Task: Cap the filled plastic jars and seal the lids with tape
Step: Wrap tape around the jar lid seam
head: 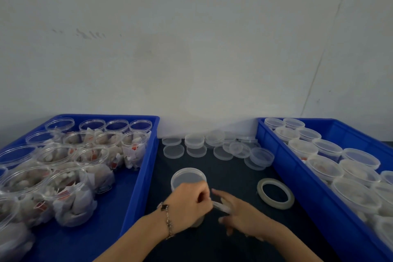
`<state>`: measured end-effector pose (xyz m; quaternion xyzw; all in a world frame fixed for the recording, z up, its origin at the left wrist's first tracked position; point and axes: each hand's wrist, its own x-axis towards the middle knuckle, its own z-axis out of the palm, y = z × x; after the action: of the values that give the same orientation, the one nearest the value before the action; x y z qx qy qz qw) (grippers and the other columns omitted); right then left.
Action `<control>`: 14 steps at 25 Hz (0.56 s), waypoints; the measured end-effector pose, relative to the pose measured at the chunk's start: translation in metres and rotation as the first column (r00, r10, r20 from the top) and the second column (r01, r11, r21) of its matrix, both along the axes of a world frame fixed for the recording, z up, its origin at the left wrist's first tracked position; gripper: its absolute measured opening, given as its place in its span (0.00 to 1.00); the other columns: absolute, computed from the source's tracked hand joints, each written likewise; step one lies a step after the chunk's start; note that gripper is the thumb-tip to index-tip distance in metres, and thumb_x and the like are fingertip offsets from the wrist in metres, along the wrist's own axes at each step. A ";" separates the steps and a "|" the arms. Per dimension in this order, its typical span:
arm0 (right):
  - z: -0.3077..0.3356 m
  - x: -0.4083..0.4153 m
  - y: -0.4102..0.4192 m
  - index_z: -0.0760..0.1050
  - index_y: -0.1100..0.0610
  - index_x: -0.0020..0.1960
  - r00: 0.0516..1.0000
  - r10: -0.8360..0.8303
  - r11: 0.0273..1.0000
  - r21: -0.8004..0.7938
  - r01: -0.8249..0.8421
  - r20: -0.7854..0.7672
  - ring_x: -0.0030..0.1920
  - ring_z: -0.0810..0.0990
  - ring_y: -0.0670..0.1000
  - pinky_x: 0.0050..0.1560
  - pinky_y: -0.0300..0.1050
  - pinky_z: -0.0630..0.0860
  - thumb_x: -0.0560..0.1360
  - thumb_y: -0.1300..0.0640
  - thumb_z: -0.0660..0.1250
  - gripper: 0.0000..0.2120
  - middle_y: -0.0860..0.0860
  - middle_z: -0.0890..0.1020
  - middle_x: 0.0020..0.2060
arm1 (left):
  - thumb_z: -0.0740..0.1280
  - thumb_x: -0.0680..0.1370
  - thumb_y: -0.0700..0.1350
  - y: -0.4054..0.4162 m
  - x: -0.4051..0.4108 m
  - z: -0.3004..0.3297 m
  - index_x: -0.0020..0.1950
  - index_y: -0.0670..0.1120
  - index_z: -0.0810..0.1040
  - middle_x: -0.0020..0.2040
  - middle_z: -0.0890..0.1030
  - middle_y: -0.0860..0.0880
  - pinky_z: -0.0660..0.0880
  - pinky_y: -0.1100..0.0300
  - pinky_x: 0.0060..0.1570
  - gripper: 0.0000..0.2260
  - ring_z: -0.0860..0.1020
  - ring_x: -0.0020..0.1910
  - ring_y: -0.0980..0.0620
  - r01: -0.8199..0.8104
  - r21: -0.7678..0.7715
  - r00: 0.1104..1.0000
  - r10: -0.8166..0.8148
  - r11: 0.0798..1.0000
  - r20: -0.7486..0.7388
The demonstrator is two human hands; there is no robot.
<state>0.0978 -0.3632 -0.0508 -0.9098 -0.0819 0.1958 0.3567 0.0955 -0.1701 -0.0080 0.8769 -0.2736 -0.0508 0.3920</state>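
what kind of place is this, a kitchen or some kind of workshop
Probably a small hand-packing workstation, not a kitchen. A blue tray of open filled jars sits left, a blue tray of capped jars right, with loose lids and a tape roll on the dark tabletop between.

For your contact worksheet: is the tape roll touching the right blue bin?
Apart. The head view shows dark table between the tape roll and the right blue bin.

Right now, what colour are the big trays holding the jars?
Bright blue, both the left tray and the right tray, seen in the head view.
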 end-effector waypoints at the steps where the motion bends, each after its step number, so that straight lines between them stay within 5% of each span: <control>1: -0.001 0.000 -0.005 0.57 0.34 0.71 0.996 0.009 0.995 0.095 -0.001 -0.086 0.32 0.79 0.43 0.31 0.36 0.73 0.73 0.56 0.69 0.35 0.49 0.78 0.48 | 0.63 0.78 0.44 0.005 0.004 -0.001 0.39 0.52 0.71 0.38 0.78 0.53 0.76 0.65 0.39 0.08 0.76 0.35 0.60 -0.003 0.056 0.999 0.001 0.998 0.034; 5: -0.001 -0.002 -0.017 0.64 0.36 0.64 0.978 0.084 0.968 0.247 -0.036 -0.190 0.29 0.77 0.46 0.29 0.37 0.74 0.68 0.51 0.74 0.31 0.51 0.80 0.38 | 0.66 0.76 0.44 0.013 0.012 -0.002 0.38 0.52 0.71 0.37 0.77 0.54 0.77 0.66 0.40 0.07 0.76 0.35 0.60 0.015 0.160 0.993 -0.033 0.987 0.112; 11: -0.009 -0.003 -0.019 0.67 0.40 0.64 0.982 0.110 0.940 0.336 -0.052 -0.154 0.31 0.77 0.42 0.30 0.37 0.73 0.76 0.46 0.67 0.18 0.53 0.74 0.41 | 0.69 0.73 0.40 0.017 0.011 0.000 0.48 0.52 0.72 0.38 0.79 0.54 0.76 0.68 0.39 0.09 0.77 0.35 0.65 0.051 0.078 0.996 -0.045 0.996 -0.076; 14: -0.011 -0.003 -0.019 0.66 0.33 0.63 0.991 0.108 0.959 0.271 -0.083 -0.078 0.31 0.75 0.46 0.31 0.38 0.74 0.75 0.43 0.66 0.18 0.56 0.75 0.49 | 0.65 0.76 0.41 0.013 0.010 -0.003 0.55 0.48 0.80 0.42 0.80 0.55 0.72 0.73 0.41 0.09 0.76 0.37 0.64 0.104 0.279 0.995 -0.102 0.955 -0.019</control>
<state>0.0947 -0.3819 -0.0615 -0.8382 -0.1349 0.2416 0.4698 0.1060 -0.1568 -0.0107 0.9079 -0.3080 -0.1113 0.2615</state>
